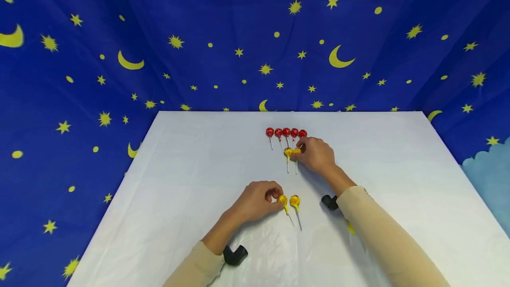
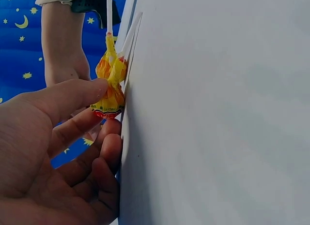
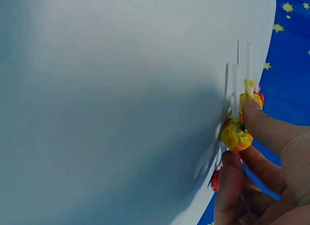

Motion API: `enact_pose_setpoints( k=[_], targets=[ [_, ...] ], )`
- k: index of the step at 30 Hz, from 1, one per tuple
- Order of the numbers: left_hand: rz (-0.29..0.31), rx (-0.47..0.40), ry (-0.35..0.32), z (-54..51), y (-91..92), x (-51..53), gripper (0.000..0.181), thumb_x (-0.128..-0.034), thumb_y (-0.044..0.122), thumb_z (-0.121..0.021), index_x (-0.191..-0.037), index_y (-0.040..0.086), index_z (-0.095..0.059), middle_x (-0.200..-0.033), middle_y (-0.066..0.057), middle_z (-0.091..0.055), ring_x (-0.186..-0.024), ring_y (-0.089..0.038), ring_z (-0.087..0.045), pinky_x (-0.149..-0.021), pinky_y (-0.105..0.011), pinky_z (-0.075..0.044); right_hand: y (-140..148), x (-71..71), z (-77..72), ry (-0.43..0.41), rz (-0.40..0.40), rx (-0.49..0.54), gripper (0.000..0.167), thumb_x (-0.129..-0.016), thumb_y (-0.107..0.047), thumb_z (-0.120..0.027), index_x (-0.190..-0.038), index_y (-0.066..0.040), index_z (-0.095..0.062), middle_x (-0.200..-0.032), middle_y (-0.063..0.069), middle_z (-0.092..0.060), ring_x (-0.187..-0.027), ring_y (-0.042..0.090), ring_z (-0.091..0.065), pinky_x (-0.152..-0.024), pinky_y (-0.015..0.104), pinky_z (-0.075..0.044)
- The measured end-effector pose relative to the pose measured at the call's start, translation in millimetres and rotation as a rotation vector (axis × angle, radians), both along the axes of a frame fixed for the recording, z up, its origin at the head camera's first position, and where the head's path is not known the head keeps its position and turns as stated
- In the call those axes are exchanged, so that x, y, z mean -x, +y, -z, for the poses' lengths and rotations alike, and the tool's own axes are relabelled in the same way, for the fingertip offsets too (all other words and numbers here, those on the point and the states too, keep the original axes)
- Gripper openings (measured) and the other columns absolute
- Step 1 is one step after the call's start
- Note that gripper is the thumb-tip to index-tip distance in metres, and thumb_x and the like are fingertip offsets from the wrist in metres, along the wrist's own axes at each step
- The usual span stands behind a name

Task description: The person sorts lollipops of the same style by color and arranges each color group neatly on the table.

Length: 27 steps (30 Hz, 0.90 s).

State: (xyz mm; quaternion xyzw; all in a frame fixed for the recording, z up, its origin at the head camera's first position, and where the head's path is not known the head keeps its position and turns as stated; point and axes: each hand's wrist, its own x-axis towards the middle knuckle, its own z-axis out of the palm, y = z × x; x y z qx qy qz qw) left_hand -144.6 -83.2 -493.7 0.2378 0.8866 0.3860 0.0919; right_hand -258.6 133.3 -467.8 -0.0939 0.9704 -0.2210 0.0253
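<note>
In the head view, my right hand (image 1: 317,154) pinches a yellow-wrapped lollipop (image 1: 296,151) by its head, beside another yellow lollipop (image 1: 288,151) lying to its left. The right wrist view shows the thumb and fingers around the gripped lollipop's yellow head (image 3: 236,135), its stick pointing away. Nearer the front, my left hand (image 1: 256,200) holds a yellow lollipop (image 1: 283,200) between thumb and fingers, seen also as a yellow wrapper (image 2: 109,99) in the left wrist view. A further yellow lollipop (image 1: 295,201) lies just right of it.
A row of several red lollipops (image 1: 278,133) lies behind the right hand, sticks toward me. Part of a yellow thing (image 1: 351,228) shows under the right sleeve. Black wrist-worn pieces (image 1: 236,255) sit at both wrists. The white table (image 1: 191,154) meets a blue star-patterned cloth (image 1: 223,70).
</note>
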Motion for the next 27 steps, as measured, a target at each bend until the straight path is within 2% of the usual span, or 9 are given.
enact_pose_setpoints(
  k=[4, 7, 12, 16, 20, 27],
  targets=[
    [0.015, -0.010, 0.008, -1.0, 2.0, 2.0, 0.016, -0.0842, 0.028, -0.075, -0.097, 0.022, -0.067, -0.081, 0.012, -0.060, -0.069, -0.004, -0.052, -0.065, -0.023, -0.044, 7.0, -0.3, -3.4, -0.013, 0.045, 0.046, 0.052, -0.074, -0.039, -0.083, -0.110, -0.006, -0.067, -0.092, 0.006, -0.064, -0.082, 0.025, -0.057, -0.071, 0.041, -0.046],
    [0.013, -0.009, 0.008, -2.0, 1.3, 1.9, 0.017, -0.0841, 0.028, -0.075, -0.097, 0.021, -0.067, -0.082, 0.011, -0.060, -0.069, -0.004, -0.052, -0.065, -0.023, -0.044, 10.5, -0.1, -6.1, -0.024, 0.038, 0.084, 0.051, -0.076, -0.037, -0.082, -0.112, -0.005, -0.066, -0.092, 0.006, -0.064, -0.082, 0.025, -0.057, -0.072, 0.041, -0.045],
    [0.003, 0.010, -0.006, -2.5, -1.6, -0.9, 0.017, -0.0847, 0.029, -0.075, -0.098, 0.021, -0.067, -0.083, 0.009, -0.061, -0.069, -0.004, -0.052, -0.064, -0.023, -0.044, 11.3, -2.5, -6.6, -0.048, -0.025, 0.168, 0.046, -0.082, -0.032, -0.077, -0.117, -0.004, -0.065, -0.094, 0.006, -0.064, -0.084, 0.024, -0.058, -0.072, 0.040, -0.045],
    [-0.002, 0.018, 0.001, -4.4, -1.9, 0.8, 0.018, -0.0849, 0.030, -0.074, -0.098, 0.021, -0.067, -0.084, 0.009, -0.061, -0.069, -0.005, -0.053, -0.065, -0.023, -0.044, 11.7, -5.7, -11.3, -0.035, -0.078, 0.222, 0.039, -0.088, -0.025, -0.072, -0.119, -0.002, -0.063, -0.097, 0.007, -0.065, -0.084, 0.023, -0.061, -0.070, 0.038, -0.047],
    [-0.007, 0.021, 0.004, -4.7, -1.8, 1.9, 0.018, -0.0847, 0.029, -0.075, -0.098, 0.020, -0.067, -0.084, 0.007, -0.062, -0.068, -0.005, -0.052, -0.064, -0.023, -0.044, 11.7, -11.0, -18.7, -0.009, -0.118, 0.255, 0.033, -0.089, -0.022, -0.070, -0.114, -0.002, -0.065, -0.095, 0.007, -0.066, -0.081, 0.022, -0.061, -0.068, 0.037, -0.048],
    [-0.006, 0.021, -0.006, -1.8, -1.1, 0.0, 0.018, -0.0851, 0.030, -0.074, -0.099, 0.021, -0.067, -0.084, 0.009, -0.061, -0.069, -0.005, -0.052, -0.064, -0.024, -0.044, 15.6, -26.0, -27.4, -0.042, -0.219, 0.230, 0.026, -0.089, -0.024, -0.070, -0.108, -0.006, -0.070, -0.090, 0.002, -0.066, -0.076, 0.019, -0.058, -0.064, 0.035, -0.046]
  ],
)
